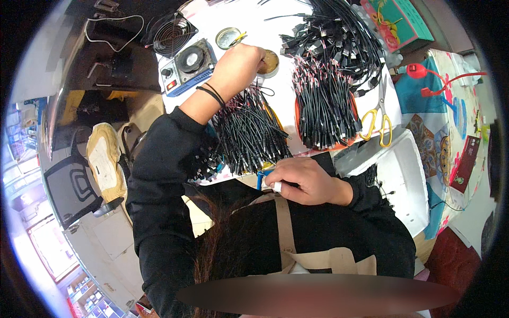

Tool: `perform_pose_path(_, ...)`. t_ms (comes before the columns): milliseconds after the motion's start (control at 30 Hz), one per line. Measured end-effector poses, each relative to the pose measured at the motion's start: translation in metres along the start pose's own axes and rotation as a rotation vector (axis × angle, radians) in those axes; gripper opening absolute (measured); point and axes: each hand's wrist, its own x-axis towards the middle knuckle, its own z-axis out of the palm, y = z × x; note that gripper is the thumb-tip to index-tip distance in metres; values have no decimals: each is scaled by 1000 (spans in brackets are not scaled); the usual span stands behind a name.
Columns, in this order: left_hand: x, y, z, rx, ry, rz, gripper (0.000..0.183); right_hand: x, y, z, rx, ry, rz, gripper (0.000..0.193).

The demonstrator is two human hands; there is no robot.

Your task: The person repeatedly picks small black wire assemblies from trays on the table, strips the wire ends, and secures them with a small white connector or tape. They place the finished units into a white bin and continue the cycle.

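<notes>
My left hand [243, 64], with black bands at the wrist, reaches across the table. Its fingers are closed at a round tin of brown material [271, 62]; what they hold is hidden. Below that forearm lies a bundle of black cables [249, 132] with thin reddish wire ends. My right hand [305, 181] is pinched at the table's near edge, with something white around a fingertip. A small blue piece [262, 179] shows beside its fingers, and I cannot tell whether it is held. A second bundle of black cables [324, 108], bare wire ends up, lies to the right.
At the back left stand a fan [172, 34] and a blue-grey device with a dial [188, 66]. An open round tin [229, 38] is beside them. Loose USB cables [339, 40] pile up at the back. Yellow-handled scissors [377, 124] lie right, above a white bin [408, 183].
</notes>
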Motion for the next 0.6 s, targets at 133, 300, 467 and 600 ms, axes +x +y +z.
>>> perform_pose_path(133,7,5,2,40,7,22,10,-4,2,-5,-13,-45,3,19)
perform_pose_path(300,14,5,6,90,-25,-10,13,-9,4,-7,-39,-53,-14,20)
perform_pose_path(467,16,4,11,52,-2,-20,14,-11,5,-8,-52,-24,-31,20)
perform_pose_path(600,19,5,14,64,-1,-25,14,-11,5,-8,-52,-36,-18,20)
